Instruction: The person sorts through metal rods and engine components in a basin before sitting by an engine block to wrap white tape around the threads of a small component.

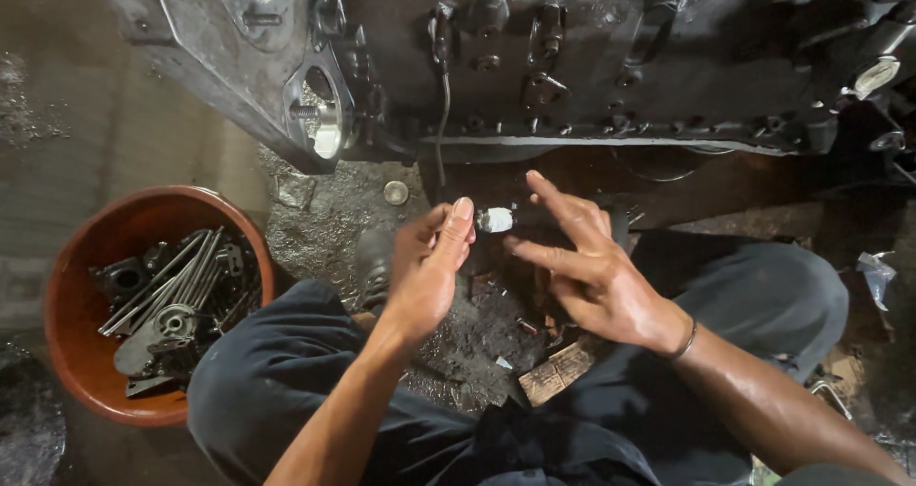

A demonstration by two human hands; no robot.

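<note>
Two hands work over one small silver-tipped part (495, 220), held low in front of the dark engine block (611, 66). My left hand (426, 267) pinches the part's pale end between thumb and fingertips, closed on it. My right hand (590, 267) is open, index and middle fingers spread and stretched toward the part's dark far end; I cannot tell whether they touch it. By my reckoning the step in hand is turning or fitting this part between both hands, and the next move calls for a firm hold from the left while the right fingers close around the dark end.

Counting what lies about: one red-brown bowl (72, 295) at my left knee, holding several long metal rods and a few dark fittings, too tangled to number. One round washer-like disc (395, 192) rests on the grimy floor near the block. One bangle (686, 341) sits on my right wrist.
</note>
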